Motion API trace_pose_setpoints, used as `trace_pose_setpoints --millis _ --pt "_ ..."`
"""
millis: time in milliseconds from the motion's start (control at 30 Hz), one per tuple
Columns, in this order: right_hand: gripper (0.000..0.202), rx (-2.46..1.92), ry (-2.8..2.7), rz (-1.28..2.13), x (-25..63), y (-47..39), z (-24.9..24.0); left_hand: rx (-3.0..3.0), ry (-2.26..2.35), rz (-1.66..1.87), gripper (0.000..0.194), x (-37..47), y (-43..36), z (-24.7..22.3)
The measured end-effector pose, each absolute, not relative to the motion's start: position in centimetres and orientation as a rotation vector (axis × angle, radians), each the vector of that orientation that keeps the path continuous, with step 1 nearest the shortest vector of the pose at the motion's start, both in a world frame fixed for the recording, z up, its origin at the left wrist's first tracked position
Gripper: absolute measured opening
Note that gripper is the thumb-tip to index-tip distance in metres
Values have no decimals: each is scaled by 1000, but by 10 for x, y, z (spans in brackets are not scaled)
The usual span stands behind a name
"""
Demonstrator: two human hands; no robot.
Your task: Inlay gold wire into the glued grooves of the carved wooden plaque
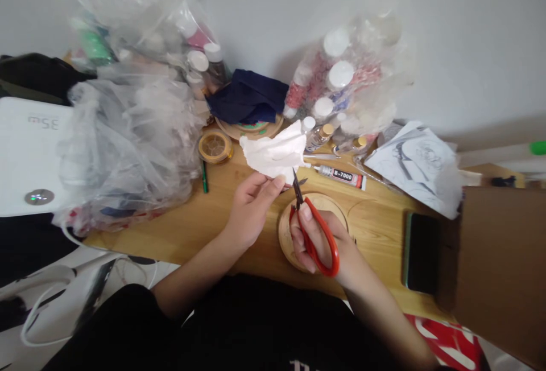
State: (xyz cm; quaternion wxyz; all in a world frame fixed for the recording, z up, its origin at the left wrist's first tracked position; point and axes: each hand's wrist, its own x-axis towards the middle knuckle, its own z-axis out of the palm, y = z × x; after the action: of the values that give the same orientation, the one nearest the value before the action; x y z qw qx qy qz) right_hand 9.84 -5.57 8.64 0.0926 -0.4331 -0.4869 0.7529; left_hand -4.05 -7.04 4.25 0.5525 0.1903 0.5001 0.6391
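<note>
Between thumb and fingers, my left hand pinches the lower edge of a white, creased piece with ragged edges, paper or fabric, I cannot tell which. A pair of scissors with red handles is in my right hand, fingers through and around the loops. The blades point up and stand apart, close to the lower right edge of the white piece. Beneath my right hand lies a round wooden hoop or disc, partly covered by the hand.
A B-7000 glue tube lies beyond the scissors. Bagged bottles, a spool and dark blue cloth stand behind. Plastic bags fill the left; a phone and cardboard box are at right.
</note>
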Motion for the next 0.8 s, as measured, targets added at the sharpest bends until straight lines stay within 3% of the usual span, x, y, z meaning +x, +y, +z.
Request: trace_pose_setpoints --millis 800 --pt "62 -1265 -1346 2284 100 -58 88 478 1109 1524 27 -42 -72 45"
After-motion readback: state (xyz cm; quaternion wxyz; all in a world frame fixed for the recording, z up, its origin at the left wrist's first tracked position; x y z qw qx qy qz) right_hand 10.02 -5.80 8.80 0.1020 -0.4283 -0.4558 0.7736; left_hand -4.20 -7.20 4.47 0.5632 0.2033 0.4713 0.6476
